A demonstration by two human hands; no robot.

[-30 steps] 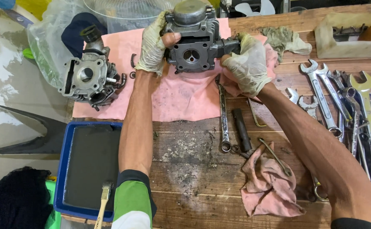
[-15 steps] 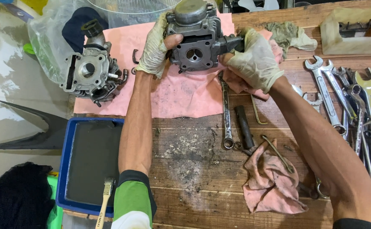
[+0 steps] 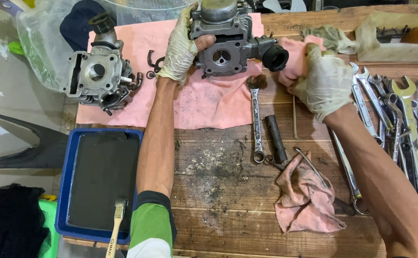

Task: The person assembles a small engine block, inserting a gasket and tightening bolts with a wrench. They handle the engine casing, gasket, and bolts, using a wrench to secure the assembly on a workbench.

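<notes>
Grey metal engine part (image 3: pixel 223 40) stands on the pink cloth (image 3: pixel 204 102), my left hand (image 3: pixel 180 48) gripping its side; my right hand (image 3: pixel 321 79) bunches a pink rag (image 3: pixel 292 59) beside its rubber port (image 3: pixel 273 56). Wiping looks part-done; grime remains.

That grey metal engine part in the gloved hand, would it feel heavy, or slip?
The engine part is probably heavy for its size: it looks like thick cast metal. It is stiff, not floppy. It may be slippery, since the left hand wears a grimy glove and the right hand holds a rag.
</notes>
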